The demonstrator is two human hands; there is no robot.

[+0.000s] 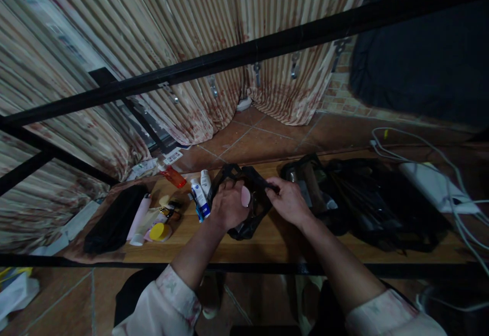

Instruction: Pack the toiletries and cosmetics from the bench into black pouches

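A small black bag [244,231] stands with its mouth up on the wooden board. My left hand [230,204] reaches into its opening from the left, fingers bent down and partly hidden. Beside that thumb shows a pale pink, round-topped item [245,196], which the hand seems to grip; its lower part is hidden. My right hand [289,199] pinches the bag's right rim between thumb and fingers, holding it out. Just left of the bag lie a blue-and-white tube [200,197] and a white bottle [205,182].
On the left are a red bottle [174,177], a yellow-lidded jar [160,231], a pink tube [139,218] and a black pouch [114,219]. Rightward lie two black mesh bags, one open [315,186], one larger [385,208], and white cables [454,193]. A black metal bar [244,51] crosses ahead.
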